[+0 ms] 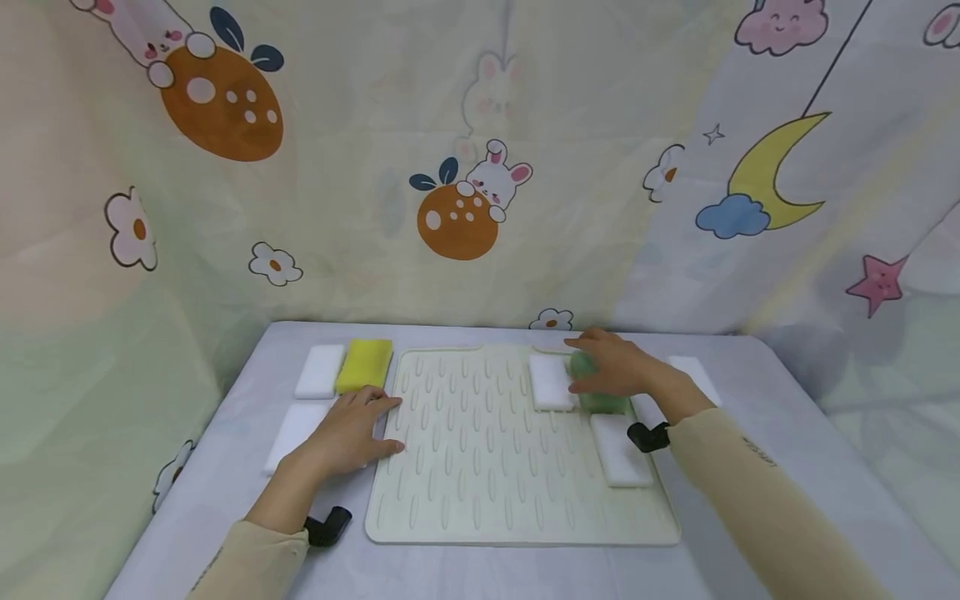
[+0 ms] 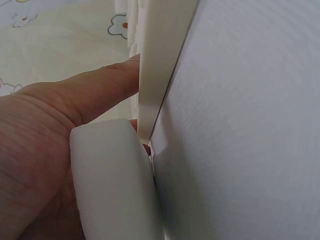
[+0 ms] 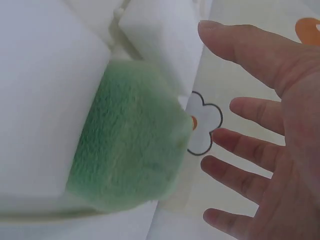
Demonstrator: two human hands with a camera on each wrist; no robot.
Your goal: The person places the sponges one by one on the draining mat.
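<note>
A cream ribbed drying mat [image 1: 480, 533] lies on the table. Against its left edge rests my left hand [image 1: 347, 433], fingers extended; the left wrist view has a digit touching the mat's side [image 2: 162, 55]. Under that hand sits a white sponge [image 2: 112, 175]. My right hand [image 1: 618, 367] hovers with spread fingers over a green sponge [image 1: 606, 403] at the mat's upper right. In the right wrist view, its palm and fingers hold nothing, apart from the green sponge [image 3: 132, 135]. Beside the green sponge are a white sponge [image 1: 551, 382] and a lower white one [image 1: 621, 454].
Left of the mat are a yellow sponge [image 1: 365, 365] and a white sponge [image 1: 320, 372]. Another white sponge [image 1: 693, 377] lies off the mat at the right, partly behind my right arm. A patterned curtain [image 1: 360, 200] hangs behind the table [image 1: 525, 575].
</note>
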